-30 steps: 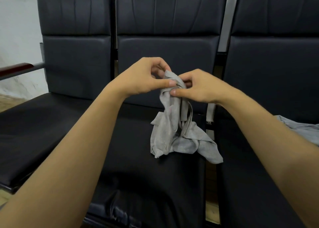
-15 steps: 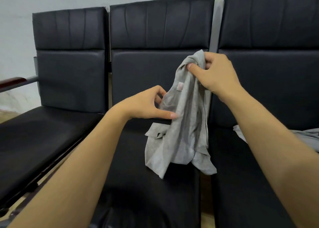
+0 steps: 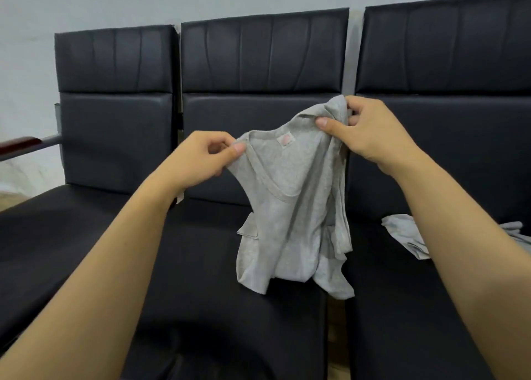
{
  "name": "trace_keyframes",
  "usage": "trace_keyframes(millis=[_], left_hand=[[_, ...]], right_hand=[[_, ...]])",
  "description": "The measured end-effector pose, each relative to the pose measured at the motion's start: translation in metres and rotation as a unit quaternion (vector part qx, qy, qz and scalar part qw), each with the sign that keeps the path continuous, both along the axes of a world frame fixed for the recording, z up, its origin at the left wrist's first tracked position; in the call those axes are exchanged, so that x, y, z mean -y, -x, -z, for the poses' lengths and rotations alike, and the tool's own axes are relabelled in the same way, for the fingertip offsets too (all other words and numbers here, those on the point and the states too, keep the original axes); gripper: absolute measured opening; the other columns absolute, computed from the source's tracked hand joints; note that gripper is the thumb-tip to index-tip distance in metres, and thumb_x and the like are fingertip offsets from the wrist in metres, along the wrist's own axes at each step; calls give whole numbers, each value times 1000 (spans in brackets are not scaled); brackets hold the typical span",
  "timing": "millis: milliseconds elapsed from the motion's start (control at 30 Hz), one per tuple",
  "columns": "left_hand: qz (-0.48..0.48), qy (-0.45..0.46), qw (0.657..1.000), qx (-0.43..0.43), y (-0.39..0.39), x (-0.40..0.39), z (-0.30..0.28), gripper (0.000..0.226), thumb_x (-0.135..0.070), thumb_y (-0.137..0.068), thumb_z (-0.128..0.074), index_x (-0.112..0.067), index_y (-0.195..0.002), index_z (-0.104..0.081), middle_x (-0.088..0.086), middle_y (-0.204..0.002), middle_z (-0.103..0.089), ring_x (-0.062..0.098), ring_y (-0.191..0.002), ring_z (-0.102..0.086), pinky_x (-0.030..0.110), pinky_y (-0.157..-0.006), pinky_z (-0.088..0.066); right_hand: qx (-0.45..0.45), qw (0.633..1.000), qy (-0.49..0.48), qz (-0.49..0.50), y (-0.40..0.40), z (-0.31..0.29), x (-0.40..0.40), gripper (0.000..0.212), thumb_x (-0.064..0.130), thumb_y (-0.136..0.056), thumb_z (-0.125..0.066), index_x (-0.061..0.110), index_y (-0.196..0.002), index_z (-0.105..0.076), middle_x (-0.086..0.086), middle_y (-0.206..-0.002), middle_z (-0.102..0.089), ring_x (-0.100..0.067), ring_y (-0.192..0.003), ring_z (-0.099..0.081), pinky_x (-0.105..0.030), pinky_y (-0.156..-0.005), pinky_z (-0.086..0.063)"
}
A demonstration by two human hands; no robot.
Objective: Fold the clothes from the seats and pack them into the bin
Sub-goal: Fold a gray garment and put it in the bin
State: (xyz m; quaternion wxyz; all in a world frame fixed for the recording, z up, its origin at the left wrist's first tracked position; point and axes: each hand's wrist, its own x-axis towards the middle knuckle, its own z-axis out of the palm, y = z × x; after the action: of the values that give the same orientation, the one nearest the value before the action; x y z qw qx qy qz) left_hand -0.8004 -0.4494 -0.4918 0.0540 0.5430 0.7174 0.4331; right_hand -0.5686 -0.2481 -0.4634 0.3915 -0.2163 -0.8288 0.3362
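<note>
Both hands up over the middle seat (image 3: 230, 308), holding a grey top (image 3: 290, 207) by its neckline. Left hand (image 3: 201, 161) pinches one shoulder edge, thumb against forefinger. Right hand (image 3: 370, 132) grips the bunched other shoulder, held higher. Hem hangs crumpled, touching the seat cushion. Second grey garment (image 3: 408, 236) lies on the right-hand seat (image 3: 416, 308).

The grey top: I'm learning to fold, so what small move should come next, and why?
Probably draw the hands apart to spread the top. The left hand pinches one neckline corner, the right hand grips a bunched shoulder, and the fabric hangs crumpled over the seat.
</note>
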Motion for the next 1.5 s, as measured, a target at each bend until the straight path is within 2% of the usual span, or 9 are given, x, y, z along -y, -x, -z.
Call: trace_keyframes(millis=[133,300,467,767,967,1133,1267,1333,1500], left_hand=[[-21,-87,996,14,0,5,-18,28,-44,-102,-65,-21,-88,-74,7,-77,-73,8,-64,-54,19,-61,-43],[-32,-136,990,13,-8,11,-37,24,-40,-100,-68,-22,-88,-76,-2,-83,-77,-2,-69,-61,6,-64,-42],[-37,-156,987,11,-11,15,-43,21,-39,-100,-68,-23,-90,-77,5,-84,-75,2,-68,-59,11,-62,-43],[-41,-153,987,19,-23,13,-47,22,-41,-100,-67,-24,-89,-77,8,-90,-76,5,-73,-62,10,-66,-45],[-65,-161,982,75,-51,-11,-48,26,-41,-96,-70,-19,-82,-78,2,-84,-78,5,-74,-66,26,-75,-49],[-55,-160,984,58,-72,-30,-48,18,-39,-96,-72,-28,-87,-83,-14,-81,-78,-5,-83,-70,14,-72,-48],[-23,-157,986,49,-79,-30,-51,20,-32,-103,-64,-27,-99,-84,-21,-67,-72,-9,-63,-63,7,-60,-42],[-5,-126,991,46,-81,-26,-54,27,-29,-106,-57,-30,-95,-82,-15,-60,-67,-3,-52,-53,10,-53,-38],[11,-86,992,92,-76,-21,-60,40,-34,-109,-46,-15,-96,-79,4,-78,-74,8,-63,-59,22,-51,-36]], right_hand=[[-17,1000,17,-20,1,-3,4,35,42,-92,-77,22,-121,-72,13,-93,-79,-2,-91,-75,-23,-82,-56],[-34,999,-6,-4,2,-5,11,22,43,-96,-72,26,-110,-75,25,-73,-73,10,-68,-66,-10,-64,-47],[-67,997,-22,21,-3,-10,16,23,46,-94,-74,24,-98,-77,11,-87,-78,-4,-81,-72,-27,-70,-55],[-54,996,-63,40,-8,-20,30,20,43,-94,-74,24,-87,-75,5,-78,-75,-8,-69,-66,-25,-65,-48],[-53,981,-120,143,6,-24,45,26,46,-90,-70,26,-74,-67,9,-62,-66,-11,-63,-63,-31,-62,-55],[-10,987,-134,91,18,-29,68,13,45,-94,-72,34,-93,-79,13,-75,-74,-10,-67,-70,-43,-68,-63],[4,988,-136,73,17,-33,75,15,36,-99,-68,30,-103,-80,10,-79,-76,-4,-57,-70,-27,-63,-62],[1,991,-122,53,13,-35,74,17,34,-100,-65,29,-101,-81,11,-81,-77,-3,-56,-69,-25,-61,-61],[68,985,-155,-17,6,-37,73,30,55,-92,-72,40,-117,-78,20,-102,-77,18,-63,-61,-19,-63,-51]])
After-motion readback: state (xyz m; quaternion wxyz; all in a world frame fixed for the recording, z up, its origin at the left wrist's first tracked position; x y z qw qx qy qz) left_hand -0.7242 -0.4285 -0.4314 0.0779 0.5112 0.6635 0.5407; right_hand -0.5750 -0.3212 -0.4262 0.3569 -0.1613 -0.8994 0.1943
